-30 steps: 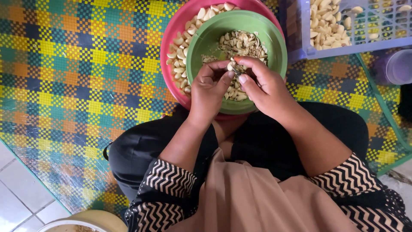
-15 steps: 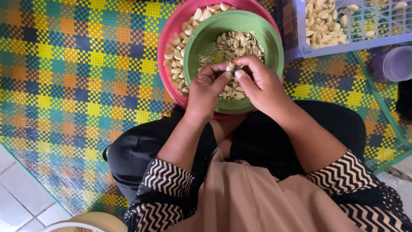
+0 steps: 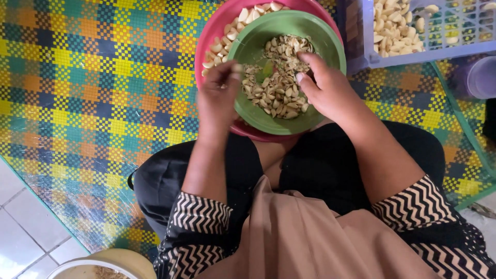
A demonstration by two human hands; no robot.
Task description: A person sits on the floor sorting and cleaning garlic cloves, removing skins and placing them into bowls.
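Green bowl (image 3: 320, 111) sits nested in a pink bowl (image 3: 214, 33), both on a checked woven mat (image 3: 93, 103) just ahead of my knees. The green one holds husks and skins; pale peeled cloves (image 3: 243, 15) lie in the pink one, in the strip that shows at its top left.

Left hand (image 3: 217, 101) hangs over the left rim of the green bowl, fingertips pinched narrow on one small pale clove (image 3: 237, 67). It is blurred, so I read the grip as light. Right hand (image 3: 330, 88) is loosely open, fingers curled down over the husks, holding nothing that I can see.

Risks as I judge them:
- The clove is between the two bowls' contents. A slack pinch lets it fall among the husks, where it is hard to find again.
- The green bowl rests loose inside the pink one. A push on its rim could tip it and mix husks into the peeled pile.
- The blue crate (image 3: 413, 54) of cloves is near my right wrist; a wide swing may knock it.
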